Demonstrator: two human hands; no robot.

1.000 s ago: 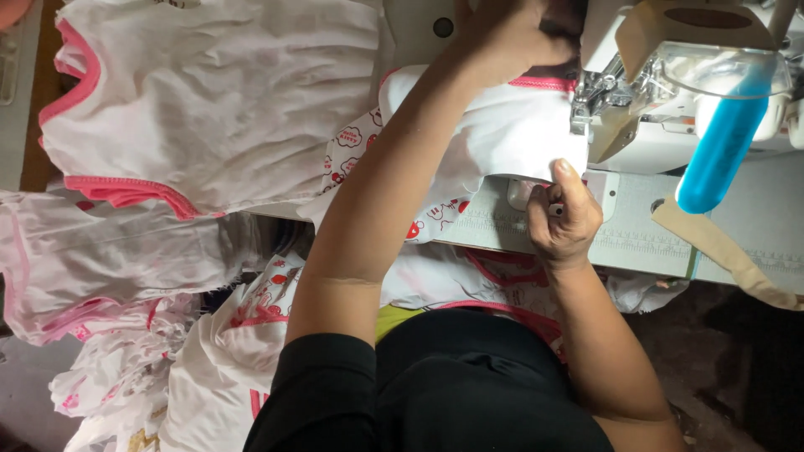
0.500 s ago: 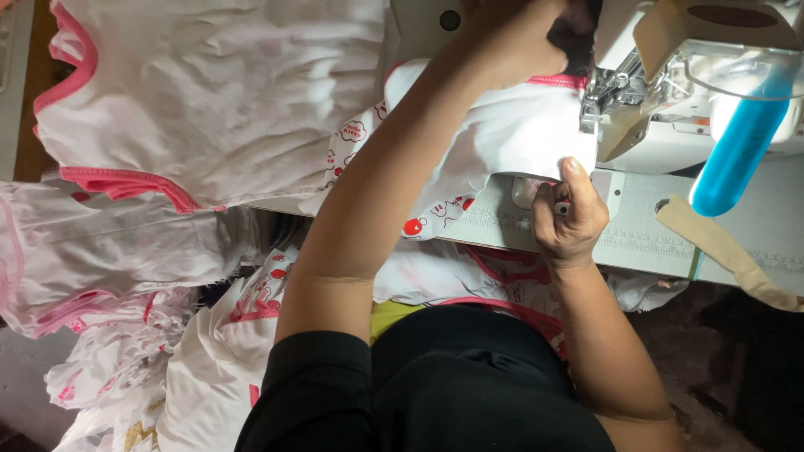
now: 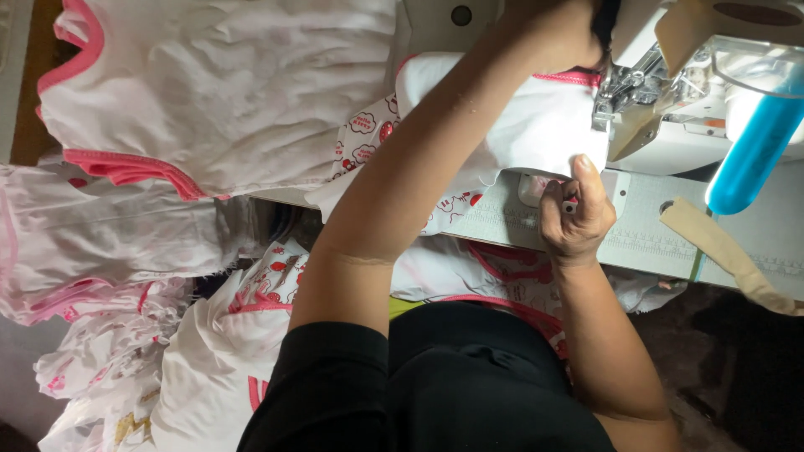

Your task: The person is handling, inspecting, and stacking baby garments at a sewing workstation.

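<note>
My left hand (image 3: 548, 38) reaches across to the top of the view and lies on a white garment with pink trim (image 3: 528, 125) beside the presser foot of a sewing machine (image 3: 662, 109). Its fingers are hidden at the frame edge. My right hand (image 3: 574, 218) is curled into a fist on the machine bed (image 3: 645, 234), with a small tool (image 3: 569, 204) inside the fingers. Its thumb points up and touches the garment's lower right edge.
A blue thread cone (image 3: 754, 151) stands on the machine at the right. A beige strap (image 3: 724, 255) hangs over the bed's front. A large white garment with pink binding (image 3: 226, 92) lies at the left. Several more white and printed pieces (image 3: 126, 351) are piled below it.
The view has drifted slightly to the left. Both hands stay where they were, the left on the garment by the presser foot, the right fist on the bed.
</note>
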